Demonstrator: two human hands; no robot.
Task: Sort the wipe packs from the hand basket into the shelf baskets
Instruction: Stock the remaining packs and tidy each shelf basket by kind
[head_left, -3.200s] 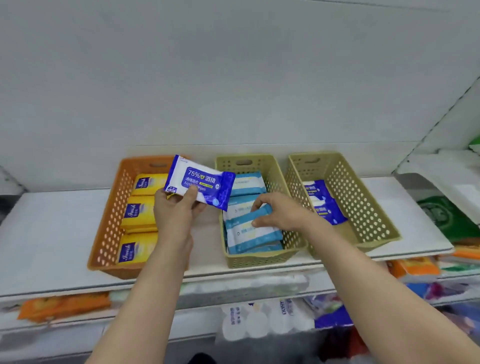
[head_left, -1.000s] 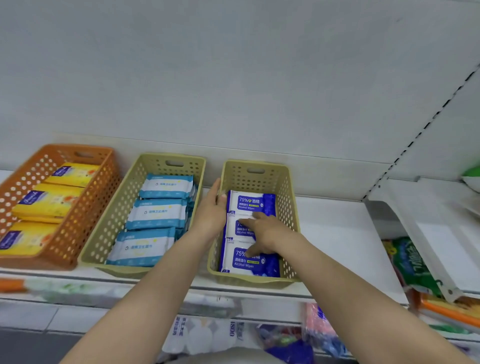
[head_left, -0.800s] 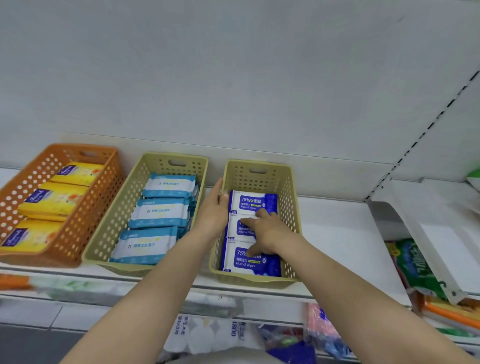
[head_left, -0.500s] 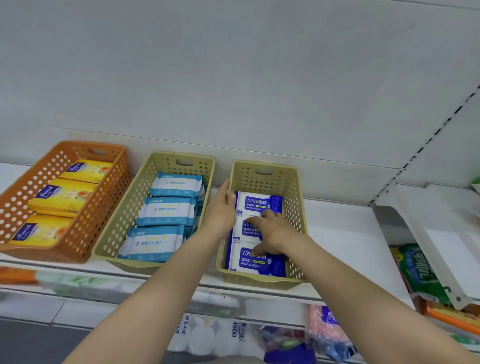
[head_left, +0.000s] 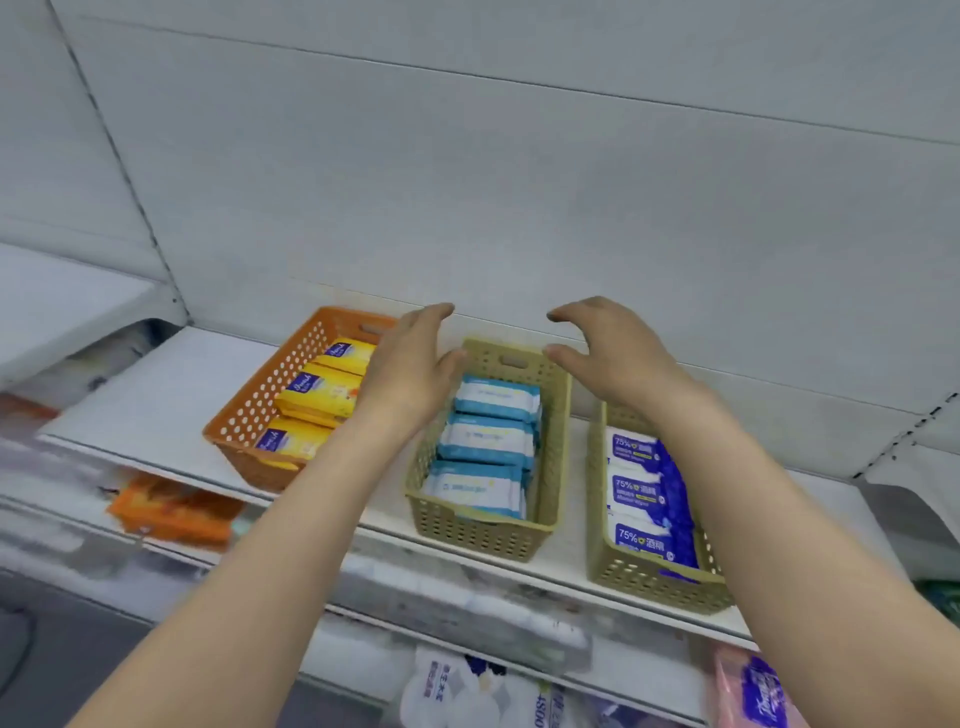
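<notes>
Three baskets stand in a row on the white shelf (head_left: 156, 405). The orange basket (head_left: 249, 415) on the left holds yellow wipe packs (head_left: 322, 397). The middle beige basket (head_left: 483, 530) holds light-blue packs (head_left: 485, 439). The right beige basket (head_left: 649, 577) holds dark-blue alcohol wipe packs (head_left: 644, 493). My left hand (head_left: 410, 364) hovers over the gap between the orange and middle baskets, fingers relaxed and empty. My right hand (head_left: 613, 353) hovers above the far end of the middle and right baskets, fingers loosely curved, holding nothing. The hand basket is out of view.
The grey back panel (head_left: 519, 182) rises behind the shelf. Below the shelf lie orange packs (head_left: 171, 512), white packs (head_left: 467, 691) and a pink pack (head_left: 753, 696). A neighbouring shelf section (head_left: 62, 306) sits at the far left.
Both hands have lifted out of the right basket and moved left over the middle basket; the dark-blue packs stay in place. The view has swung left.
</notes>
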